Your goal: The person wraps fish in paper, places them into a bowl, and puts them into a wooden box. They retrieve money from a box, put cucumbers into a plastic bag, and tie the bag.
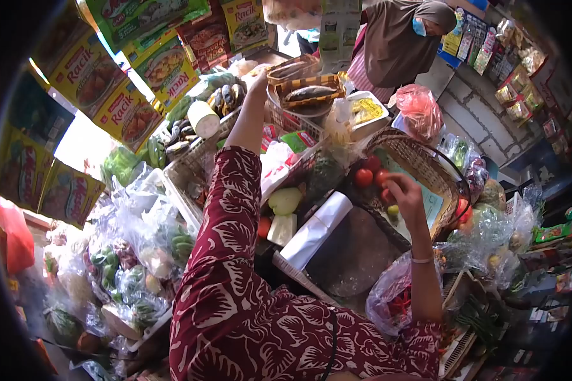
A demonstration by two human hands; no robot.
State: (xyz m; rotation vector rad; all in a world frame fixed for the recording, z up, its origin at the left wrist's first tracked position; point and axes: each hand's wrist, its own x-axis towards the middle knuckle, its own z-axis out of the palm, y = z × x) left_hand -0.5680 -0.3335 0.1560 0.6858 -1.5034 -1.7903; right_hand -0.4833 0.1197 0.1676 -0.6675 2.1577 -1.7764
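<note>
Left hand [258, 77]: arm stretched far forward.
Right hand [400, 190]: angled down, fingers bent over tomatoes [363, 178].
Grip: can't tell for either.

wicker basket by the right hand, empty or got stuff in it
Not empty: red tomatoes lie inside the wicker basket, near the right hand.
</note>
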